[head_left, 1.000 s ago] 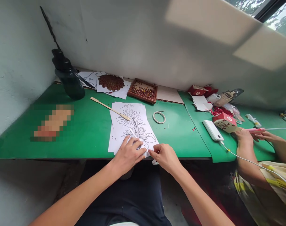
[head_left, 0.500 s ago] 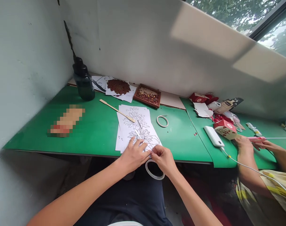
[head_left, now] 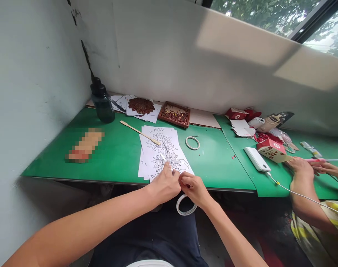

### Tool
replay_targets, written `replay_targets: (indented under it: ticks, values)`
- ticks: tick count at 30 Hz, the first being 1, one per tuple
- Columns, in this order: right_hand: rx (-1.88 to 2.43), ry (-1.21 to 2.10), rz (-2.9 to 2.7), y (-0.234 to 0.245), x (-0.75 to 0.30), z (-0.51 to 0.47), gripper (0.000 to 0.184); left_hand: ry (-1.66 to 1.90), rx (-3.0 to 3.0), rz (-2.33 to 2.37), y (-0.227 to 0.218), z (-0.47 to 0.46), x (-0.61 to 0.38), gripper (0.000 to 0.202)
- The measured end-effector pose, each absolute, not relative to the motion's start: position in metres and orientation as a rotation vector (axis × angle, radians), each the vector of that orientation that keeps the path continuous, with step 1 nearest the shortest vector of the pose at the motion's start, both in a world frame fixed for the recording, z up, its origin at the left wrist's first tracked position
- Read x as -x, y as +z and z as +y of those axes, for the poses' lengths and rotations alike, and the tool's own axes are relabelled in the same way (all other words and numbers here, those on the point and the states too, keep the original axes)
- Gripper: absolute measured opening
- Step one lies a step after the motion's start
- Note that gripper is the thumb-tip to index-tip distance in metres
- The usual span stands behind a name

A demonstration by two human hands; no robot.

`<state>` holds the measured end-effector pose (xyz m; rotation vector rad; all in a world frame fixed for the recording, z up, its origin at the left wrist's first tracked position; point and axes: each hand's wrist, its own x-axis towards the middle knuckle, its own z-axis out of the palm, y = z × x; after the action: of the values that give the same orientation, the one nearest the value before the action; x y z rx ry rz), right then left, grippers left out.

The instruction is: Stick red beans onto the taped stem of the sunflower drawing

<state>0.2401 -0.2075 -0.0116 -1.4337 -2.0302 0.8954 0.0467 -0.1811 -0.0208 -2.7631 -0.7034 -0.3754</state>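
Hands meet at the near edge of the green table (head_left: 115, 155). Your left hand (head_left: 165, 185) has fingers bunched together, tips down on the white paper sheet with sunflower line drawing (head_left: 169, 148); can't tell what they pinch. Your right hand (head_left: 195, 189) pinches the clear tape roll (head_left: 178, 204), which hangs off the table edge, just below the sheet. A second tape ring (head_left: 192, 142) lies right of the sheet, and a thin wooden stick (head_left: 138, 132) lies across its far corner. A co-worker's hands (head_left: 304, 167) are well apart, far right.
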Motion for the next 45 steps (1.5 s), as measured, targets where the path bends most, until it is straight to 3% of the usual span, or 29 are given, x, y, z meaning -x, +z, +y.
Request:
replay_targets:
  ticks: [5,11,21,34,40,45]
  values:
    - [1.398,0.898,-2.008,-0.012,-0.241,-0.205,0.03,-0.352,2.814,-0.746,-0.012,-0.179,-0.049,0.027]
    - [1.693,0.89,-1.762,-0.01,-0.234,-0.202,0.028,-0.411,2.858,-0.813,-0.013,-0.183,-0.032,0.057]
    - [1.873,0.717,-1.655,-0.01,-0.225,-0.215,0.033,-0.484,2.885,-0.912,-0.023,-0.188,-0.023,0.045]
    - [1.872,0.661,-1.659,-0.008,-0.224,-0.216,0.025,-0.549,2.897,-0.986,-0.027,-0.192,-0.019,0.038]
    - [1.763,0.625,-1.634,-0.018,-0.22,-0.219,0.023,-0.52,2.854,-0.961,-0.025,-0.192,-0.025,0.037]
    - [1.529,0.545,-1.699,-0.031,-0.22,-0.222,0.034,-0.441,2.821,-0.913,-0.016,-0.193,-0.035,0.042]
